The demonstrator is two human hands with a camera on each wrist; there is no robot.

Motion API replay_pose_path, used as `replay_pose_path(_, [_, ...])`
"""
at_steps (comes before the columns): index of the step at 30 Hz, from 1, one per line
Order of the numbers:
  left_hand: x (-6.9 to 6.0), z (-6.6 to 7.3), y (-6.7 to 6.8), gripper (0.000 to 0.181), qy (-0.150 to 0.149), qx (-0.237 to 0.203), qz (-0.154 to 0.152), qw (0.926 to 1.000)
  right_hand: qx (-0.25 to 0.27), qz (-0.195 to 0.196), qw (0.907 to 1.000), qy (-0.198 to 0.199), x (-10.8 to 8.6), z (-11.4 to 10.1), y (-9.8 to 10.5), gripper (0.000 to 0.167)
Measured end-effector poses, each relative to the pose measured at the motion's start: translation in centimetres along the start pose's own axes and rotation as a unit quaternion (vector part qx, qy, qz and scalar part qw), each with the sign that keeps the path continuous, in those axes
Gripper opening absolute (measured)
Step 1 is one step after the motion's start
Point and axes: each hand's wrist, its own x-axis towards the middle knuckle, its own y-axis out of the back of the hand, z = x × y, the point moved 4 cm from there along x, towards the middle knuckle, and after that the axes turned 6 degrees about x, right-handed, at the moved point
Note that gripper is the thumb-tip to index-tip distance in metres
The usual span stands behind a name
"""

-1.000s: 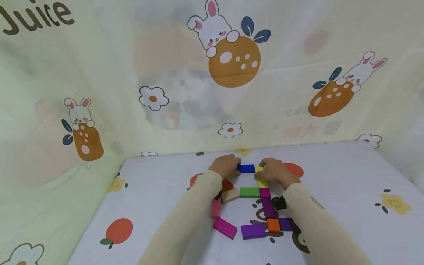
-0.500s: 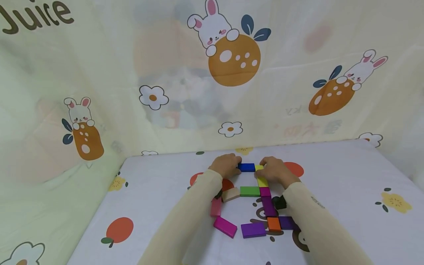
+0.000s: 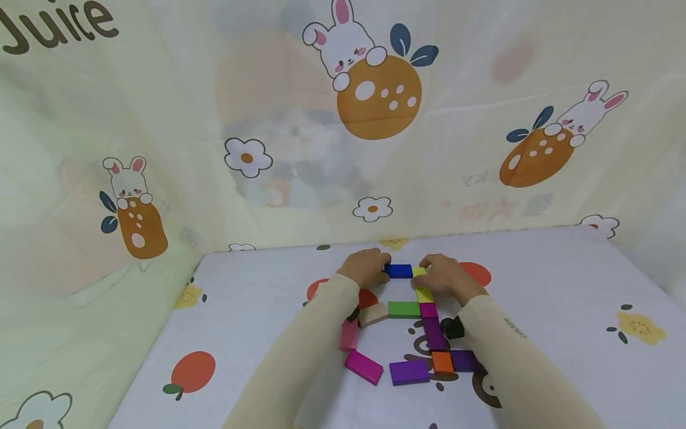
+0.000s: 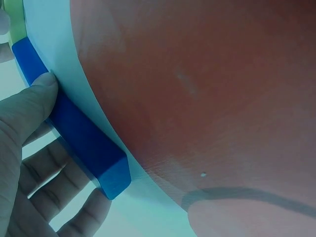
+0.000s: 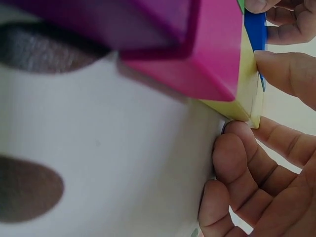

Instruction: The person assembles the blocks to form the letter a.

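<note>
In the head view my left hand (image 3: 366, 268) holds the left end of a blue block (image 3: 399, 271) at the far side of the block outline. The left wrist view shows its thumb on one long side of that blue block (image 4: 89, 138) and the fingers curled on the other. My right hand (image 3: 447, 277) pinches a yellow block (image 3: 424, 295) at the outline's far right corner, where yellow meets blue. Seen from the right wrist, the thumb and index finger are on either side of the yellow piece (image 5: 244, 74); the other fingers rest curled on the cloth.
Nearer lie a green block (image 3: 404, 310), a tan block (image 3: 373, 315), a pink block (image 3: 349, 335), a magenta block (image 3: 364, 367), a purple block (image 3: 409, 373) and an orange block (image 3: 442, 363). Another purple block (image 3: 464, 361) is partly behind the right sleeve. A printed cloth (image 3: 563, 310) lies beneath.
</note>
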Motion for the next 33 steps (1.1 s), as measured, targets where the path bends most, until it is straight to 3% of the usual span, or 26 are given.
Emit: replay_pose_path(33, [0.11, 0.12, -0.16, 0.034, 0.011, 0.005, 0.001, 0.9999, 0.010, -0.009, 0.9999, -0.009, -0.18, 0.19, 0.18, 0.061])
